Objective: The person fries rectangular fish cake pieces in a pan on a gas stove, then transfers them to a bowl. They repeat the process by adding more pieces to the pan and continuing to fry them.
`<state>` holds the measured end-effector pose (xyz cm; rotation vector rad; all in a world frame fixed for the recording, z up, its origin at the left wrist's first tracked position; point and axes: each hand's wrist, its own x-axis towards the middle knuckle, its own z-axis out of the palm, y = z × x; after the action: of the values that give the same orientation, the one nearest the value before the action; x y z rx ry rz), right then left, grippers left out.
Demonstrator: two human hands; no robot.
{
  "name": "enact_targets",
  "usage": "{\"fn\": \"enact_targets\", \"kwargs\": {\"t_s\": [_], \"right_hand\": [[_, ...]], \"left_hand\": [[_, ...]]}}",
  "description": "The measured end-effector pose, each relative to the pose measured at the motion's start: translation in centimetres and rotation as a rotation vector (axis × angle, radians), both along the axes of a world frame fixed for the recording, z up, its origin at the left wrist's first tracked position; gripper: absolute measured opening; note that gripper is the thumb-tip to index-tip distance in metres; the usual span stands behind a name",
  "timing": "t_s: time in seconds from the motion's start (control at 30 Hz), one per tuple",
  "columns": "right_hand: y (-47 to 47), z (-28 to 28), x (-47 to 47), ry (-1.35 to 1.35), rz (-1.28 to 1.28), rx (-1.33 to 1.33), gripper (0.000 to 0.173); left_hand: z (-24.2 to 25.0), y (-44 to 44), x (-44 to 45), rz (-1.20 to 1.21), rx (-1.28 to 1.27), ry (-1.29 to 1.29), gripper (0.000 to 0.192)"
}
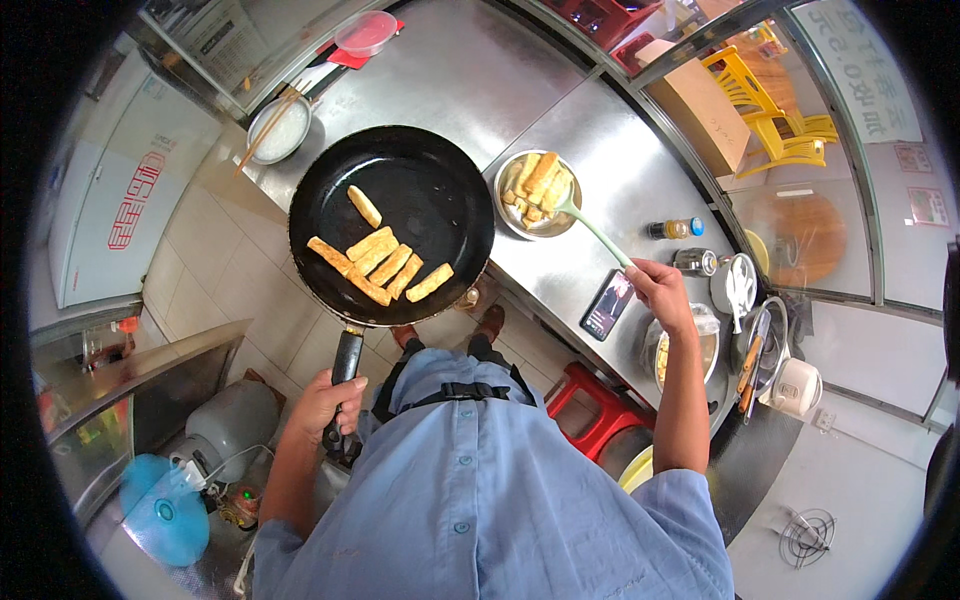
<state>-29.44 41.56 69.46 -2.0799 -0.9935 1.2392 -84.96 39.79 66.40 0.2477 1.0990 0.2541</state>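
Note:
My left hand is closed around the black handle of a frying pan, which is lifted in front of me. Several golden-brown fried strips lie in the pan, mostly on its near side. With my right hand I grip the end of a pale green spatula. Its head is at a round metal bowl on the steel counter, among more fried strips that are heaped there. A phone with a lit screen lies on the counter just beside my right hand.
The steel counter holds a white-filled bowl with chopsticks across it, a blue-capped bottle, a glass jar and a plastic-lined bowl. A red stool stands by the counter. A gas cylinder is at lower left.

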Motion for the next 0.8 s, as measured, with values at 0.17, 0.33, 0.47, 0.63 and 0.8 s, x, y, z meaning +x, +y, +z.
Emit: {"fn": "enact_targets", "kwargs": {"t_s": [0.17, 0.33, 0.47, 0.63, 0.8], "right_hand": [[-0.2, -4.1, 1.6, -0.080, 0.008, -0.058, 0.032], [2.0, -6.7, 0.6, -0.214, 0.057, -0.096, 0.036], [4.2, -6.3, -0.4, -0.345, 0.135, -0.148, 0.038], [4.9, -3.3, -1.4, -0.519, 0.278, -0.153, 0.037], [7.1, -1.6, -3.2, -0.649, 0.358, -0.191, 0.035]], "left_hand": [[0.0, -0.5, 0.0, 0.034, 0.025, 0.018, 0.019], [0.5, -0.8, 0.0, 0.047, 0.050, -0.024, 0.018], [0.9, -0.8, 0.1, 0.058, 0.064, -0.034, 0.018], [0.7, -0.8, 0.1, 0.057, 0.053, -0.056, 0.018], [0.2, -0.7, 0.0, 0.044, 0.076, -0.078, 0.017]]}}
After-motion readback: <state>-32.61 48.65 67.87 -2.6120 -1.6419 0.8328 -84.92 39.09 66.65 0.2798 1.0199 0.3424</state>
